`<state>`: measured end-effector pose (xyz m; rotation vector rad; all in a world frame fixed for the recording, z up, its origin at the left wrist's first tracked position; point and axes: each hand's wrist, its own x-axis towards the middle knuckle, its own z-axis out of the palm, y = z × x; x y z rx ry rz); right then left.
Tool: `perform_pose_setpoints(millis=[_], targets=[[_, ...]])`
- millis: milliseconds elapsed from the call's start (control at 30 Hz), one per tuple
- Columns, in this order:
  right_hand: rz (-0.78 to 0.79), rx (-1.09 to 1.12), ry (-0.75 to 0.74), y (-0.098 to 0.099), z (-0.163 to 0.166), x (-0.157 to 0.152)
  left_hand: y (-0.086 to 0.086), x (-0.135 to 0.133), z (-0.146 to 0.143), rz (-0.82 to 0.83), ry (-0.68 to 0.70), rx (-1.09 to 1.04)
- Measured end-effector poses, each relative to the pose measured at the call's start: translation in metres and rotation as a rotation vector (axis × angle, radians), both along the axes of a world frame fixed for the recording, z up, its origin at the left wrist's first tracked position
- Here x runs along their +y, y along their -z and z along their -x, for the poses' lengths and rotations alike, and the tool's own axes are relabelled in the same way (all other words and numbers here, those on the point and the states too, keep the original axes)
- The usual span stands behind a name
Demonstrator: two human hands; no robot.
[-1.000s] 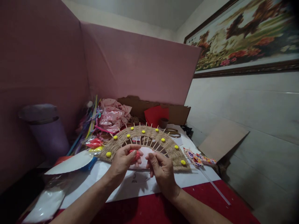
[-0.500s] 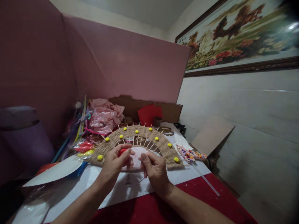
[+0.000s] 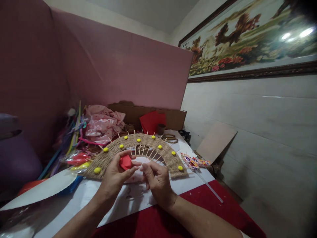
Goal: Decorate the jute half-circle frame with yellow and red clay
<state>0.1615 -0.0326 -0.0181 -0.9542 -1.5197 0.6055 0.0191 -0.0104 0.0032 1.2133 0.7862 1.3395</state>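
Observation:
A soft red lump that looks like modelling clay (image 3: 126,162) sits in my left hand (image 3: 116,172), held between the palm and curled fingers. Close by on the right, my right hand (image 3: 159,183) is closed in a pinch, its fingertips almost meeting those of the left. Whatever it pinches is too small or hidden to name. Behind both hands lies a half-round fan (image 3: 148,140) of woven twine on thin wooden sticks, dotted with yellow clay discs (image 3: 97,170). My hands cover part of its pale pink centre (image 3: 138,165).
Left of the fan are bagged red and yellow clay (image 3: 79,159), a white curved sheet (image 3: 47,188) and crumpled pink cloth (image 3: 104,122). Scissors (image 3: 170,138) and a small brown cup (image 3: 161,128) lie behind. A flower-patterned piece (image 3: 193,162) and a clear stick (image 3: 210,187) are at right.
The view has swung a little to the right. My left hand has turned so more of the red lump shows. My right hand stays pinched beside it.

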Motion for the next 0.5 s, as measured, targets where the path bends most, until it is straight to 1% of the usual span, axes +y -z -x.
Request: perform_pose_setpoints(millis=[67, 133, 300, 500], targets=[[-0.006, -0.010, -0.001, -0.0002, -0.0005, -0.0002, -0.0008, -0.0016, 0.0002, 0.028, -0.016, 0.011], [-0.011, -0.029, 0.001, -0.0001, -0.0009, -0.0003, -0.0018, -0.0032, 0.0000, 0.043, -0.004, 0.030], [-0.009, -0.035, 0.004, 0.0011, -0.0002, 0.0003, -0.0002, -0.0033, -0.0011, -0.016, 0.051, 0.070], [-0.011, -0.033, -0.005, 0.0001, 0.0000, 0.0001, -0.0030, -0.0059, -0.0029, -0.020, 0.073, 0.075]])
